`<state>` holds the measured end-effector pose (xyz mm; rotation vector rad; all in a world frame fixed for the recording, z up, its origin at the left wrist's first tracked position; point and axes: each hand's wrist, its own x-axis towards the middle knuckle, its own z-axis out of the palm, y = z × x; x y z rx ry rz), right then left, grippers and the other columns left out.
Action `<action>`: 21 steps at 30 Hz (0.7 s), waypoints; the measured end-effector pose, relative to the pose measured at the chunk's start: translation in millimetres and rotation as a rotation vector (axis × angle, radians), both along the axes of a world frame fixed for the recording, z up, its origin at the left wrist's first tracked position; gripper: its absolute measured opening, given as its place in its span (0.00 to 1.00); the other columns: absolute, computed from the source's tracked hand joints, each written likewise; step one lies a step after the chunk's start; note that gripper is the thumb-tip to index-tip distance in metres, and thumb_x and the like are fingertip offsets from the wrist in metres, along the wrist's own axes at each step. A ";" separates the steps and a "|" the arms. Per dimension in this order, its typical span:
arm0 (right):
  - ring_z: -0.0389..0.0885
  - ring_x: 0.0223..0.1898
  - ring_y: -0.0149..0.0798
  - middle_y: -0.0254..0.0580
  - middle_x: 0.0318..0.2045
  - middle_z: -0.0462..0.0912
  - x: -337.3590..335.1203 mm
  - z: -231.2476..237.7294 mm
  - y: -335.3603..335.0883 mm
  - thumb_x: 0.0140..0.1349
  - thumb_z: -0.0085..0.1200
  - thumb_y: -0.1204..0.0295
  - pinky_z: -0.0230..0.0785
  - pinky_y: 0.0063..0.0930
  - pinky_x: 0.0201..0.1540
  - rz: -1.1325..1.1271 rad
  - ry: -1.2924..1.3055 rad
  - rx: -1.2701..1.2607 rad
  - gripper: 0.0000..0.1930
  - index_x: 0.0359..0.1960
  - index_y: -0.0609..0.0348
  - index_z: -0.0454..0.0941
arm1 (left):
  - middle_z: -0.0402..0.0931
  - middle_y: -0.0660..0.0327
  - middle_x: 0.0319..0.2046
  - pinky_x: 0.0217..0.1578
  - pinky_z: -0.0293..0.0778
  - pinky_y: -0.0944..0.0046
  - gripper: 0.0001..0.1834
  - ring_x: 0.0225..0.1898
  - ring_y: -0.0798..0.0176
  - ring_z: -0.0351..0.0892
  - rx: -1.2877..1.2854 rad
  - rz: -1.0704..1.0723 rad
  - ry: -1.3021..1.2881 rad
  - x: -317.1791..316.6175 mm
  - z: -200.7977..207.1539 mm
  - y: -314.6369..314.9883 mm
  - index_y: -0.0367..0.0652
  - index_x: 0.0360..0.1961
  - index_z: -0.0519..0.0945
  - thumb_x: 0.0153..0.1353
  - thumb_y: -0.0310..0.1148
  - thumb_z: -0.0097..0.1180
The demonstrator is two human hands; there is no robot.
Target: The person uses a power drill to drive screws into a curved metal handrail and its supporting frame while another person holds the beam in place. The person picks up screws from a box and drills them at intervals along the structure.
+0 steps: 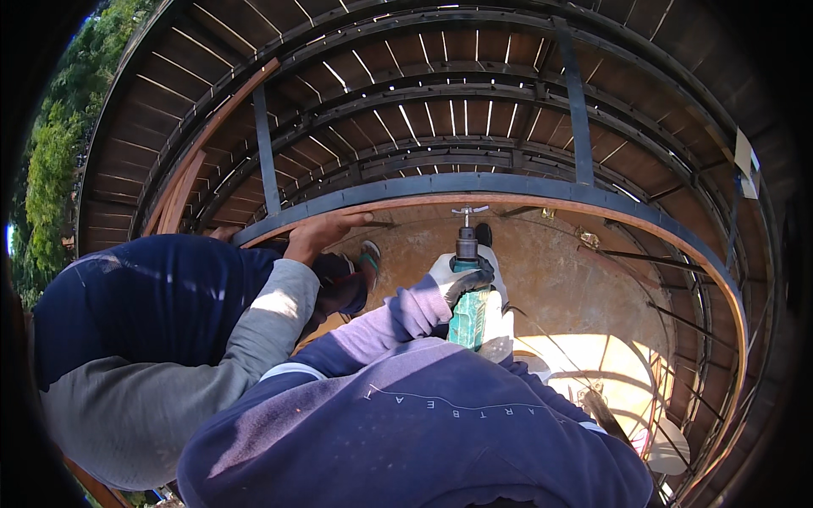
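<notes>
A teal power drill (468, 315) points up at the curved dark metal rail (508, 186), its bit tip at a small winged metal piece (468, 210). My left hand (457, 278), in a white and black glove, wraps the drill body just behind the chuck. My right hand (503, 325), also in a white glove, sits against the drill's lower right side and is mostly hidden by it. My lilac and navy sleeves come in from below. A co-worker's bare hand (326, 229) rests on the same rail to the left.
The co-worker, in a navy and grey top (152, 330), crouches close on my left. Dark wooden slats on curved metal frames (440, 93) fill the upper view. Below lie a brown sunlit floor (584, 296), thin rods and a white bucket (669, 444). Trees stand at far left.
</notes>
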<state>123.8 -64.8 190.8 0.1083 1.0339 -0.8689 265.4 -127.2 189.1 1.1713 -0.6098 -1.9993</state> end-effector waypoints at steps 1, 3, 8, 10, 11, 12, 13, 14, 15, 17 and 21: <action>0.84 0.31 0.38 0.44 0.37 0.83 0.1 -0.5 0.1 0.76 0.44 0.55 0.79 0.31 0.30 -0.009 -0.014 0.005 0.19 0.51 0.60 0.75 | 0.80 0.62 0.32 0.39 0.78 0.66 0.10 0.34 0.68 0.82 -0.008 0.002 0.001 0.0 -0.4 -0.5 0.36 0.40 0.81 0.61 0.31 0.64; 0.84 0.32 0.38 0.45 0.38 0.83 0.1 -1.7 0.8 0.76 0.44 0.56 0.79 0.31 0.30 -0.029 -0.042 0.016 0.20 0.51 0.61 0.75 | 0.80 0.62 0.32 0.39 0.78 0.66 0.10 0.34 0.67 0.82 -0.022 0.004 0.003 -0.4 -1.2 -0.8 0.36 0.40 0.81 0.61 0.31 0.63; 0.84 0.33 0.38 0.44 0.39 0.83 0.8 0.2 -2.6 0.76 0.44 0.55 0.79 0.31 0.32 -0.055 -0.082 0.031 0.20 0.52 0.61 0.74 | 0.81 0.61 0.33 0.40 0.79 0.65 0.10 0.35 0.66 0.83 0.000 0.007 0.029 1.1 -7.3 -0.4 0.35 0.41 0.81 0.61 0.30 0.63; 0.84 0.34 0.38 0.44 0.40 0.83 -0.2 -0.6 -3.2 0.76 0.44 0.55 0.79 0.31 0.33 -0.048 -0.068 0.023 0.21 0.53 0.61 0.74 | 0.81 0.61 0.33 0.40 0.79 0.65 0.10 0.36 0.65 0.83 0.001 0.019 0.043 0.0 -10.4 0.6 0.35 0.41 0.81 0.61 0.29 0.64; 0.84 0.34 0.38 0.44 0.40 0.83 -1.3 -1.3 -2.8 0.76 0.43 0.54 0.79 0.31 0.34 -0.043 -0.062 0.017 0.21 0.53 0.60 0.74 | 0.81 0.61 0.34 0.40 0.79 0.65 0.10 0.36 0.65 0.84 0.003 0.023 0.052 -0.4 -10.7 1.0 0.35 0.41 0.81 0.61 0.28 0.63; 0.84 0.35 0.38 0.44 0.41 0.83 -2.9 -2.3 -3.0 0.76 0.43 0.54 0.78 0.31 0.35 -0.037 -0.058 0.012 0.21 0.53 0.60 0.74 | 0.81 0.60 0.34 0.41 0.80 0.64 0.10 0.36 0.65 0.84 0.005 0.029 0.060 -0.3 -11.0 1.5 0.35 0.41 0.81 0.61 0.28 0.63; 0.84 0.35 0.38 0.44 0.41 0.83 -4.1 -2.7 -2.7 0.76 0.43 0.53 0.78 0.31 0.35 -0.032 -0.054 0.008 0.21 0.54 0.60 0.74 | 0.81 0.60 0.34 0.41 0.80 0.64 0.10 0.36 0.65 0.84 0.015 0.022 0.049 0.4 -11.3 1.0 0.35 0.41 0.81 0.61 0.28 0.63; 0.84 0.36 0.38 0.43 0.41 0.83 -5.3 -3.2 -3.2 0.76 0.43 0.53 0.78 0.31 0.36 -0.030 -0.051 0.004 0.22 0.54 0.60 0.74 | 0.81 0.60 0.34 0.41 0.80 0.64 0.10 0.36 0.65 0.84 0.024 0.015 0.037 1.2 -11.5 -0.1 0.34 0.41 0.81 0.61 0.28 0.63; 0.84 0.36 0.38 0.43 0.42 0.83 -6.1 -3.5 -3.1 0.76 0.42 0.53 0.78 0.31 0.37 -0.018 -0.044 -0.005 0.22 0.54 0.59 0.74 | 0.82 0.60 0.34 0.41 0.80 0.64 0.10 0.36 0.64 0.84 0.035 0.005 0.027 1.5 -12.0 -0.5 0.34 0.41 0.81 0.61 0.27 0.63; 0.84 0.37 0.38 0.43 0.42 0.83 -7.7 -1.5 -2.3 0.76 0.42 0.52 0.78 0.31 0.38 0.003 -0.034 -0.017 0.22 0.55 0.59 0.74 | 0.82 0.60 0.34 0.41 0.80 0.64 0.10 0.36 0.64 0.84 0.029 -0.002 0.037 1.9 -12.6 -0.1 0.34 0.41 0.81 0.61 0.27 0.64; 0.83 0.39 0.38 0.42 0.44 0.82 -8.8 4.9 0.3 0.76 0.40 0.51 0.77 0.31 0.41 0.116 0.001 -0.080 0.23 0.56 0.57 0.74 | 0.82 0.59 0.34 0.41 0.80 0.63 0.11 0.36 0.63 0.84 0.063 0.033 0.112 1.6 -9.0 0.2 0.33 0.42 0.81 0.60 0.27 0.64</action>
